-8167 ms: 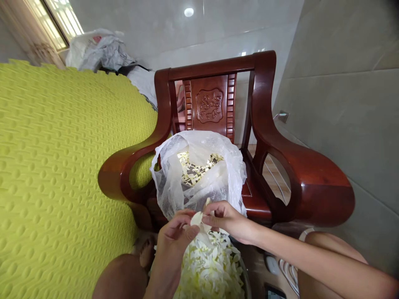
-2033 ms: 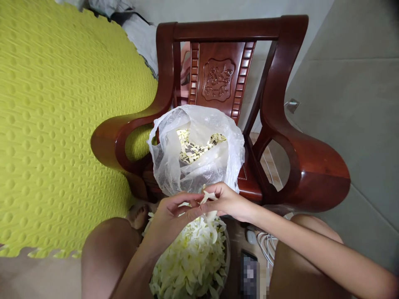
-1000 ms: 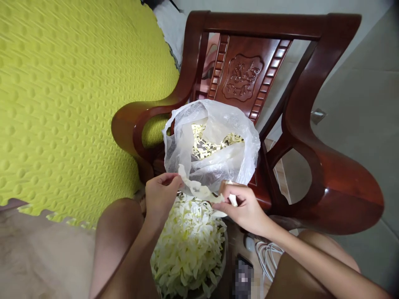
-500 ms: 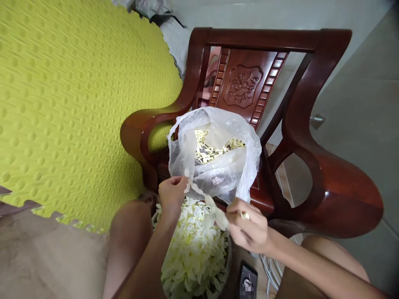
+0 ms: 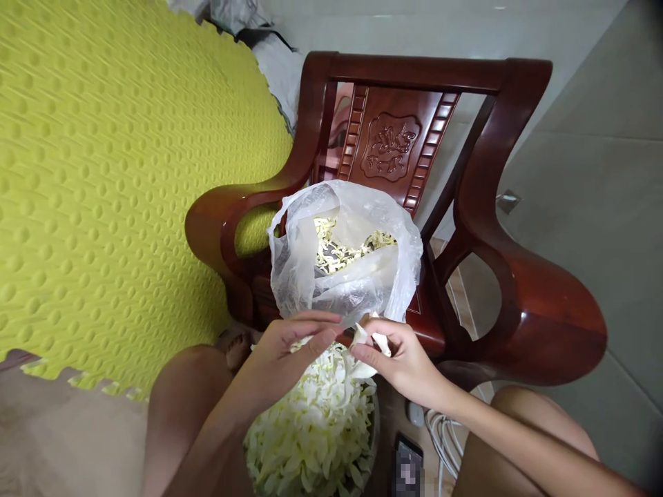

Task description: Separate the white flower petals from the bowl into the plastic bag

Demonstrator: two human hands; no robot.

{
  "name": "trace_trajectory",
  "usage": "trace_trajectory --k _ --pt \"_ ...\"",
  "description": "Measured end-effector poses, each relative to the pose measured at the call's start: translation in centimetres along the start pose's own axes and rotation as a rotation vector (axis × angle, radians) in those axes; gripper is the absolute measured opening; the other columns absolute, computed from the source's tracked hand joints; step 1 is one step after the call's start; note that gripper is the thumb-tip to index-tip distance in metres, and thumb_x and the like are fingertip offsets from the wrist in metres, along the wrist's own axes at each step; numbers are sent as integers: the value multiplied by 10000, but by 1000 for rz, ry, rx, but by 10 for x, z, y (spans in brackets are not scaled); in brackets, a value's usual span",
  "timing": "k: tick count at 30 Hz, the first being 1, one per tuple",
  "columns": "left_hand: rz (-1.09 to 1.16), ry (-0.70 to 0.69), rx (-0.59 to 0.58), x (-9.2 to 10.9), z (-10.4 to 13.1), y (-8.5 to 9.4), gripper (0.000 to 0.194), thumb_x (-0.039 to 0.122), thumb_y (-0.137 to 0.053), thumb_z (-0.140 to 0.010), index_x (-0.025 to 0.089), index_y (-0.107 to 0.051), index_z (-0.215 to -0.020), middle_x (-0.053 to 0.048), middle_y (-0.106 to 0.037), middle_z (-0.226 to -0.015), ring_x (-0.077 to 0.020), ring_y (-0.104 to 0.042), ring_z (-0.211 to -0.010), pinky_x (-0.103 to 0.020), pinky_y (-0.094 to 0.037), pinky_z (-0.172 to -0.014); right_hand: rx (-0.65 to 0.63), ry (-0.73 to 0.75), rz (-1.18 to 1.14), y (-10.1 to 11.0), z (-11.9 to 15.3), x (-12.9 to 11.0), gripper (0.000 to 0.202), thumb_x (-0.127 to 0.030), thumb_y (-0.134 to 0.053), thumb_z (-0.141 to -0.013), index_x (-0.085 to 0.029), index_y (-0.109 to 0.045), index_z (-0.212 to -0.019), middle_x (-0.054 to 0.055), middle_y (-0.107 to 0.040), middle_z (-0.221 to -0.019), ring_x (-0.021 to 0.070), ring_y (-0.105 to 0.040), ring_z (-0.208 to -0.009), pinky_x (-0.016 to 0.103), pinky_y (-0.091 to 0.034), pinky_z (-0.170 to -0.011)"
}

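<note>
Right hand [image 5: 398,355]: thumb and curled fingers closed on a limp, cream-white, petal-like strip [image 5: 365,371], its ends projecting between and below the digits. Left hand [image 5: 290,352]: partly open, thumb apart from the extended fingers; no hold visible. The strip lies just right of the left fingertips; contact cannot be determined.

Directly below both hands: a heaped mass of white-and-yellow-green flowers [image 5: 311,431] in a round container, rim [image 5: 376,435] partly visible. Beyond the hands: a translucent white plastic bag [image 5: 344,293], mouth open, small pale-yellow blossoms [image 5: 336,259] inside, resting on a glossy red-brown wooden armchair [image 5: 523,297].
</note>
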State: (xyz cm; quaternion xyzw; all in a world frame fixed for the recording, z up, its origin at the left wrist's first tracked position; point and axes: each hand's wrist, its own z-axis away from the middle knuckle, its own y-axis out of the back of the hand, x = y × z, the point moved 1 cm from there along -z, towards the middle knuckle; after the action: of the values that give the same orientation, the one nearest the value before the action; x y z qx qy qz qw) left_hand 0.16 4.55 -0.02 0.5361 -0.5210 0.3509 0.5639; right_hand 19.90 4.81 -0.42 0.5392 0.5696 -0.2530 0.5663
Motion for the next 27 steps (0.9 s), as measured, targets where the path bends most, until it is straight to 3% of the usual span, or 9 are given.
trace_trajectory --k 5,8,11,14,20,25,27 --pt "37 11 -97 12 4 -13 154 341 -689 -805 234 -800 -801 -57 -737 -868 -217 -650 -839 -290 -489 -772 -65 -6 -74 -2 -6 4 274 -371 -639 -875 -176 -599 -688 -15 -534 -651 120 -469 -633 242 -385 -614" --pt "210 123 -144 4 3 -12 156 338 -729 -758 195 -783 -727 -42 -711 -758 -180 -613 -730 -253 -459 -669 -124 -10 -113 -2 -9 3 283 -385 -660 -862 -170 -600 -688 -23 -511 -644 108 -450 -607 233 -374 -589" --pt "371 256 -92 -5 1 -8 223 378 -799 -666 159 -756 -665 -30 -679 -654 -145 -571 -620 -232 -431 -592 -133 4 -126 0 -11 1 281 -373 -662 -864 -167 -587 -689 -27 -504 -651 103 -446 -606 230 -365 -581" --pt "489 338 57 -12 -3 -2 325 445 -837 -603 146 -752 -699 -36 -690 -638 -138 -572 -578 -235 -444 -565 -122 41 -103 2 -10 -1 249 -339 -644 -878 -169 -587 -706 -19 -523 -671 110 -463 -624 238 -367 -591" --pt "543 365 523 -27 -17 3 465 441 -921 -366 105 -715 -613 -39 -680 -614 -106 -565 -558 -200 -468 -542 -165 92 -39 1 -6 3 232 -265 -636 -882 -167 -559 -687 -14 -519 -661 117 -472 -636 250 -376 -610" --pt "588 366 682 -44 -28 13 409 427 -896 -440 124 -662 -585 3 -632 -597 -120 -599 -576 -258 -559 -596 -45 287 -3 -1 3 -8 218 -198 -639 -877 -168 -554 -678 -14 -508 -644 114 -449 -614 246 -356 -567" --pt "595 340 727 -45 -30 22 372 410 -886 -484 140 -650 -585 17 -635 -623 -112 -612 -604 -264 -582 -649 -94 361 4 -1 7 -14 175 -175 -652 -867 -162 -592 -702 -6 -531 -654 116 -474 -626 244 -371 -571"
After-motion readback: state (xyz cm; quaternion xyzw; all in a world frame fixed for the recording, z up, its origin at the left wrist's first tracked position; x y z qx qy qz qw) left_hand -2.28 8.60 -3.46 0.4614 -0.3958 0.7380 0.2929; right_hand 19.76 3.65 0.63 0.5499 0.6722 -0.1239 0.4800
